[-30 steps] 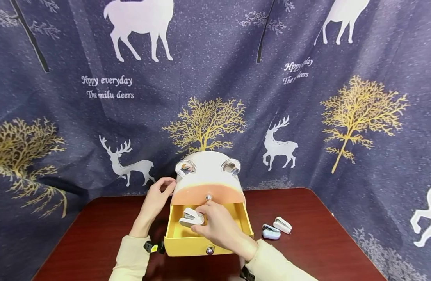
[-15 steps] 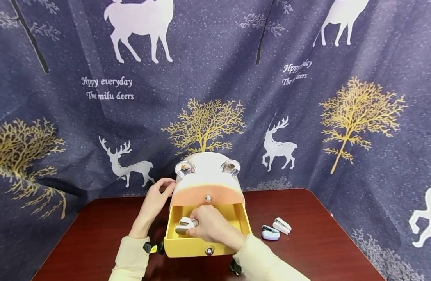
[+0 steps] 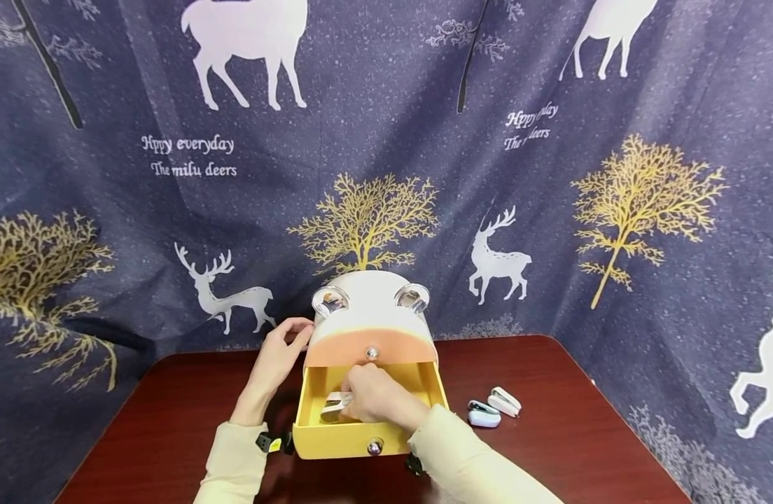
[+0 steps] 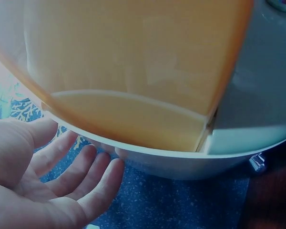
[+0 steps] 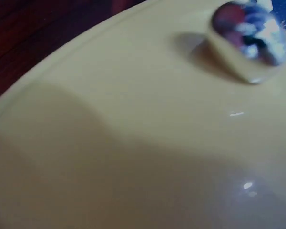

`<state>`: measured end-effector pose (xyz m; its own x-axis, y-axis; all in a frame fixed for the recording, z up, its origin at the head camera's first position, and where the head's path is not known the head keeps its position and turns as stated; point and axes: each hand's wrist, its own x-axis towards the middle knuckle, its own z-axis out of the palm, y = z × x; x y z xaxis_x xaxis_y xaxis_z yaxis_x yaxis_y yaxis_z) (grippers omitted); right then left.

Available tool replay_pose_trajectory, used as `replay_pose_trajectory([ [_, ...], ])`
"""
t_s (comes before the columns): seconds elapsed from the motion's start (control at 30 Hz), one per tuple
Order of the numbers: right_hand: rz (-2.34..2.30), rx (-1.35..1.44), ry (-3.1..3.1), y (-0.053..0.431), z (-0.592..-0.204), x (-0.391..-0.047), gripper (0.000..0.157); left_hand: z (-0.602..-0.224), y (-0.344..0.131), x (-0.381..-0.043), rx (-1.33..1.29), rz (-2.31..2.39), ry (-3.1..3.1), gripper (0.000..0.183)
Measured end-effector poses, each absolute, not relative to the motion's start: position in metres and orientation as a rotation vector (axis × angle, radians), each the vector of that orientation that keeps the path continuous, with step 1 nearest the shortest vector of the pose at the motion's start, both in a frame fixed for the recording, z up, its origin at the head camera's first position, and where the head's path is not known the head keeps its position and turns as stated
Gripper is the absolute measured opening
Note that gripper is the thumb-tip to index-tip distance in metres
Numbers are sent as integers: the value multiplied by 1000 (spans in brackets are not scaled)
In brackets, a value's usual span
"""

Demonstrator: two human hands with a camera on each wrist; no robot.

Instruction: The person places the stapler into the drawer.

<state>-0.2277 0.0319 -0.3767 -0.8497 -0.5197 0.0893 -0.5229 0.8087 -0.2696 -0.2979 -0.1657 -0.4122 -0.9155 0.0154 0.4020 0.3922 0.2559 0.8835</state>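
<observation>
A small white stapler [image 3: 335, 404] sits low in the pulled-out yellow drawer [image 3: 336, 442], partly hidden by my right hand [image 3: 377, 396], which grips one end of it. In the head view the drawer belongs to a white desktop box [image 3: 370, 304] with two round shiny eyes and an orange upper front. My left hand [image 3: 284, 353] is at the box's left side, its fingertips at the wall; the left wrist view shows its fingers [image 4: 81, 174] loosely bent. The right wrist view shows only the drawer front [image 5: 109, 119] and its round metal knob [image 5: 250, 40].
Right of the box, a light blue stapler [image 3: 484, 414] and another white stapler [image 3: 505, 402] lie side by side on the dark red table [image 3: 550, 448]. A dark blue curtain [image 3: 386, 126] printed with deer and trees hangs behind the table.
My right hand has lowered the white stapler into the drawer and shifted slightly; more of the stapler is now covered by the hand. My left hand has stayed at the box's side.
</observation>
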Motion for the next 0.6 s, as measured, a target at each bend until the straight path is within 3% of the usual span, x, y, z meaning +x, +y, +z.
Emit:
replay_pose_trajectory([
  [0.6, 381, 766, -2981, 29, -382, -231, 35, -414, -167, -299, -368, -1712, -2225, 24],
])
